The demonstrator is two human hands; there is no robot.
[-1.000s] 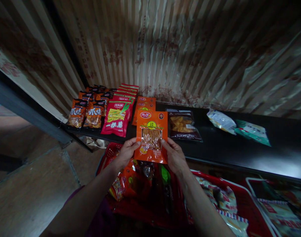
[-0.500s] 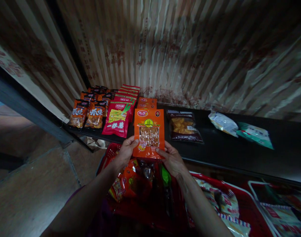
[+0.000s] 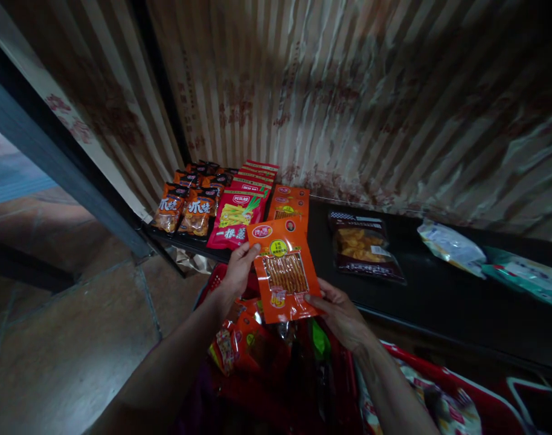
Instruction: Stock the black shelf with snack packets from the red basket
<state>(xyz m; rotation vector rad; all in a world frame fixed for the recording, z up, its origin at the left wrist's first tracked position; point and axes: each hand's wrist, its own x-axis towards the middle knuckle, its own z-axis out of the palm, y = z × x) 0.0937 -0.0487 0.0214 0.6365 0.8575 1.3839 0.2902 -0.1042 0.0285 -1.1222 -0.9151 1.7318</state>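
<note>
An orange snack packet with a clear window showing brown sticks is held up between both hands, tilted slightly. My left hand pinches its left edge, thumb on the front. At the lower right corner, my right hand grips it with the thumb on the front. Behind it on the black shelf lie more orange packets, partly covered by the held one. Below the hands is a red basket with orange packets and a green-topped packet in it.
Left on the shelf stand red packets and several black-and-orange packets. A dark bag of chips, a white bag and a green bag lie to the right. Another red basket holds bags. A metal post rises left.
The held orange packet has moved down towards me and tilted, uncovering more of the orange packets behind it. My view has swung left, so the shelf appears further right.
</note>
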